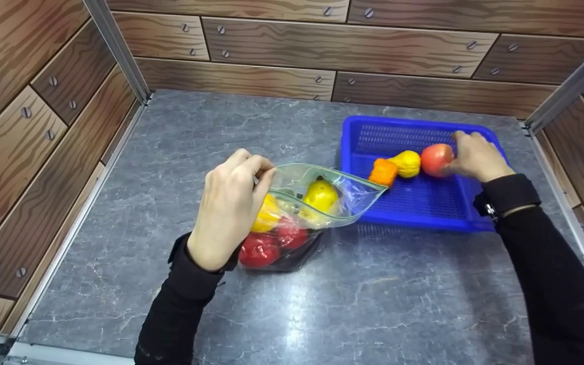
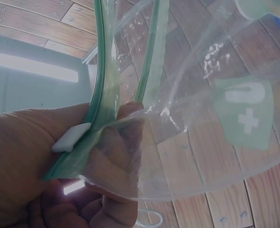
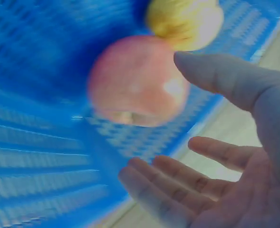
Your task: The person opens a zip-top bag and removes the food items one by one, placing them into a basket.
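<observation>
My left hand (image 1: 228, 208) pinches the rim of a clear zip bag (image 1: 360, 200) with a green seal; up close, the seal (image 2: 99, 71) passes between thumb and fingers. The bag's mouth gapes. Inside lie red pieces (image 1: 259, 250), a yellow piece (image 1: 266, 215), a yellow-green fruit (image 1: 321, 196) and something dark. Over the right part of a blue basket (image 1: 424, 222), my right hand (image 1: 478, 158) is beside a pinkish-red apple (image 1: 437, 160). Its thumb and fingers are spread in the right wrist view, with a gap between them and the apple (image 3: 137, 83).
Left of the apple in the basket lie a yellow gourd-like piece (image 1: 407, 163) and an orange blocky piece (image 1: 383, 173). The bag's corner overlaps the basket's near left side. Wood-patterned walls (image 1: 342, 45) enclose the grey marbled table (image 1: 398, 299) at the back and sides.
</observation>
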A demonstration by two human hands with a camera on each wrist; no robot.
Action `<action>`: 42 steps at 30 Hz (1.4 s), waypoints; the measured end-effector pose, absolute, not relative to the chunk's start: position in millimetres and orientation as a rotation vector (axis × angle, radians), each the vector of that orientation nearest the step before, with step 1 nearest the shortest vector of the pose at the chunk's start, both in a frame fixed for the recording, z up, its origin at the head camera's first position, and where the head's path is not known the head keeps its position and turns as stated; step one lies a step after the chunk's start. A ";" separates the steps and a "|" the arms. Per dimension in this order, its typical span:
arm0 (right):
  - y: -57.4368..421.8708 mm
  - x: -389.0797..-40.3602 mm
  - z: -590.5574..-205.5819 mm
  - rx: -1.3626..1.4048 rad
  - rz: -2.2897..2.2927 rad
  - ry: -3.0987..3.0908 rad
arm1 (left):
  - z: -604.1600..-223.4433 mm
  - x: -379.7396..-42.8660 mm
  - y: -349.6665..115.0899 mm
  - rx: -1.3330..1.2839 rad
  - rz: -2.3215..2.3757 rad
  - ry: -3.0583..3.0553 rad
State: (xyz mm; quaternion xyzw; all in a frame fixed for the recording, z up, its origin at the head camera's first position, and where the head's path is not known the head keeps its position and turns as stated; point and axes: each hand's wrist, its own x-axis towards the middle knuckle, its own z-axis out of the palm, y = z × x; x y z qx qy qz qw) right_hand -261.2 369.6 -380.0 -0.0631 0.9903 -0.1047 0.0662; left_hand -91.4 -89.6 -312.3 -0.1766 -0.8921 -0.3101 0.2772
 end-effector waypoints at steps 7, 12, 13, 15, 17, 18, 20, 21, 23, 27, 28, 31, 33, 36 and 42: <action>319.6 -221.7 -334.4 -0.421 -0.470 3.139 | -312.7 -92.3 -88.9 -0.473 -0.833 -2.395; 278.0 -181.1 -305.7 -0.676 -0.598 3.218 | -313.7 -93.0 -88.6 -0.471 -0.838 -2.400; 270.4 -172.8 -300.9 -0.741 -0.625 3.228 | -314.0 -93.2 -88.6 -0.471 -0.839 -2.401; 256.1 -156.5 -292.3 -0.879 -0.684 3.224 | -314.5 -93.4 -88.5 -0.470 -0.841 -2.400; 241.9 -141.9 -286.6 -1.014 -0.758 3.178 | -314.1 -93.0 -88.1 -0.470 -0.843 -2.398; 235.1 -135.8 -285.1 -1.087 -0.783 3.152 | -314.2 -93.1 -88.0 -0.470 -0.844 -2.398; 221.3 -125.7 -284.7 -1.218 -0.811 3.084 | -313.6 -92.7 -87.6 -0.470 -0.846 -2.398; 214.4 -122.2 -285.9 -1.271 -0.818 3.043 | -313.5 -92.7 -87.4 -0.470 -0.845 -2.399; 200.7 -118.2 -290.1 -1.343 -0.775 2.976 | -313.3 -92.4 -87.3 -0.471 -0.843 -2.402; 173.2 -123.1 -304.5 -1.401 -0.641 2.873 | -313.1 -91.7 -87.1 -0.475 -0.837 -2.404; 166.4 -126.6 -308.5 -1.409 -0.598 2.856 | -313.2 -91.7 -87.1 -0.477 -0.835 -2.403; 147.9 -139.7 -321.4 -1.450 -0.475 2.810 | -312.9 -91.9 -86.7 -0.487 -0.836 -2.400; 136.9 -149.6 -329.9 -1.486 -0.343 2.785 | -312.8 -92.0 -86.4 -0.494 -0.838 -2.397; 124.0 -163.2 -342.1 -1.512 -0.103 2.725 | -312.2 -91.6 -85.9 -0.496 -0.840 -2.395; 106.0 -178.5 -356.4 -1.264 0.252 2.556 | -311.1 -90.7 -85.2 -0.496 -0.838 -2.400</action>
